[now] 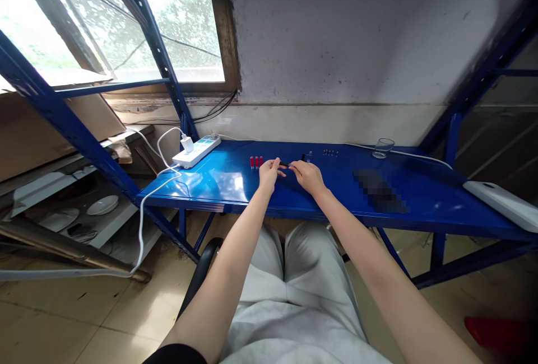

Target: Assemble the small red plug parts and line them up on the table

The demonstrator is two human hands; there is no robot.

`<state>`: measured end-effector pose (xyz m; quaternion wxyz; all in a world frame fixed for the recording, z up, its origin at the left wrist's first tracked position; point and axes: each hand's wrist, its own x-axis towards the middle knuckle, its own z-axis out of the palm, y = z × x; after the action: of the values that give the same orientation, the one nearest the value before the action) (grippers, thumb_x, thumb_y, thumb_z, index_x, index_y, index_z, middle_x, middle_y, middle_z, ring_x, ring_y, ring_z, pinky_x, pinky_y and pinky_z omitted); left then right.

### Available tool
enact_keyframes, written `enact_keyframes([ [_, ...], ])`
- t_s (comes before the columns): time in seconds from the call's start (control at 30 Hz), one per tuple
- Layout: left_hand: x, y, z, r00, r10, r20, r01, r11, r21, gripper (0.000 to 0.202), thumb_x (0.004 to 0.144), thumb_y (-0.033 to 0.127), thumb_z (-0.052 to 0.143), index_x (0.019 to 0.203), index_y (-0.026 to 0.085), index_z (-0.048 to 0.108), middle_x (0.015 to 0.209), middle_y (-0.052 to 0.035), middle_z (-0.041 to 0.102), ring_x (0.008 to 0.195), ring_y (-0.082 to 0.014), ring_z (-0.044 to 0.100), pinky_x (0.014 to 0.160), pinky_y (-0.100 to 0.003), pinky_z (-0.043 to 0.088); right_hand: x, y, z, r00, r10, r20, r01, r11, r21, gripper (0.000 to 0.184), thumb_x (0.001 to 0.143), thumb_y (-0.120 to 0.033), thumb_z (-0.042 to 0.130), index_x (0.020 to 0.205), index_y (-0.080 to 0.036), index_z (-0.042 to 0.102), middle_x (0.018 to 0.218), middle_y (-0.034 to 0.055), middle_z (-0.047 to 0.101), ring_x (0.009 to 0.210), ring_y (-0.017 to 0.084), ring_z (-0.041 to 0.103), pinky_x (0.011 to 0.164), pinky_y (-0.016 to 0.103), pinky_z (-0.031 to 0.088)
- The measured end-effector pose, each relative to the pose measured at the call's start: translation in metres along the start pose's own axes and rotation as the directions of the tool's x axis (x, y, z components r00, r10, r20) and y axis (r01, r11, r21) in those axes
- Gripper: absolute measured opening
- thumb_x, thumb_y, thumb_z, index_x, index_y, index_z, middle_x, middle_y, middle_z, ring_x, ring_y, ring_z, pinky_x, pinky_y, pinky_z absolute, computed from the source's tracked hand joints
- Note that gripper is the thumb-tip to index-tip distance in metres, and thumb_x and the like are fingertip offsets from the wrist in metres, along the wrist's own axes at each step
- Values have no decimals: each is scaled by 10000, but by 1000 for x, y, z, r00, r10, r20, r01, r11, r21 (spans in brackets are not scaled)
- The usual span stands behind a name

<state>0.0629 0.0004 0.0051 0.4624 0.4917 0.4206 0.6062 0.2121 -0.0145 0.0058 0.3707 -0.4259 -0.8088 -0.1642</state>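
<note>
Over the blue table [222, 185], my left hand [269, 175] and my right hand [309, 177] meet with their fingertips pinched. A slim, dark, rod-like piece [284, 164] spans the gap between them, one end in each hand. It is too small to tell its kind. Three short red cylinders [256, 162] stand in a row just left of my left hand. Behind my right hand lie a small black piece [303, 157] and a tiny clear piece [310, 154]. Farther right, several tiny metallic bits [330, 153] are lined up.
A white power strip [197, 151] with a plugged-in charger [187, 143] rests at the table's left end. Toward the right are a drinking glass [383, 149], a blurred-out dark object [380, 190] and a white slab-like object [502, 204]. Blue posts [147, 22] frame the table.
</note>
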Motion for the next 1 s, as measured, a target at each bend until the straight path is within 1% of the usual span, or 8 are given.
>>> enact_keyframes([
  [0.23, 1, -1, 0, 1000, 4, -8, -4, 1000, -2, 300, 822, 416, 520, 835, 119, 563, 711, -52, 657, 419, -72, 544, 507, -209, 445, -1, 2, 0, 1000, -11, -20, 11, 999, -38, 396, 941, -370, 269, 975, -176, 612, 836, 91, 655, 714, 167, 576, 631, 277, 358],
  [0.53, -1, 0, -2, 1000, 13, -11, -13, 1000, 14, 290, 815, 411, 532, 834, 123, 568, 707, -47, 655, 424, -72, 545, 508, -207, 443, -3, 4, 2, 1000, -1, -26, 1, 1000, -21, 374, 938, -365, 288, 984, -179, 609, 866, 94, 660, 737, 172, 588, 632, 277, 375],
  [0.67, -1, 0, -2, 999, 25, -24, -25, 1000, 9, 290, 815, 414, 531, 830, 126, 564, 690, -38, 645, 415, -69, 535, 493, -201, 429, -3, 4, 2, 1000, 19, -17, -19, 1000, -4, 374, 935, -375, 293, 983, -178, 607, 886, 100, 657, 742, 179, 594, 627, 279, 387],
  [0.83, -2, 3, -4, 997, 26, -70, -25, 999, 22, 301, 818, 431, 518, 826, 133, 554, 673, -25, 633, 404, -57, 516, 490, -192, 417, -4, 5, 0, 997, 69, -24, -68, 997, 32, 365, 931, -376, 294, 999, -184, 597, 912, 102, 646, 736, 184, 595, 623, 286, 408],
  [0.93, -3, 4, -5, 998, 39, -50, -37, 999, 37, 297, 817, 428, 521, 836, 134, 554, 686, -26, 634, 406, -57, 520, 489, -193, 414, -5, 5, -2, 995, 96, -23, -95, 994, 56, 356, 926, -383, 304, 1030, -186, 581, 916, 94, 640, 716, 177, 590, 601, 277, 417],
  [1.0, -3, 3, -5, 998, 47, -36, -45, 998, 42, 295, 816, 425, 524, 848, 134, 558, 690, -28, 635, 408, -59, 523, 486, -195, 412, -5, 4, -3, 995, 94, -12, -93, 994, 61, 349, 925, -379, 310, 1053, -188, 573, 938, 93, 636, 736, 179, 593, 599, 272, 422],
])
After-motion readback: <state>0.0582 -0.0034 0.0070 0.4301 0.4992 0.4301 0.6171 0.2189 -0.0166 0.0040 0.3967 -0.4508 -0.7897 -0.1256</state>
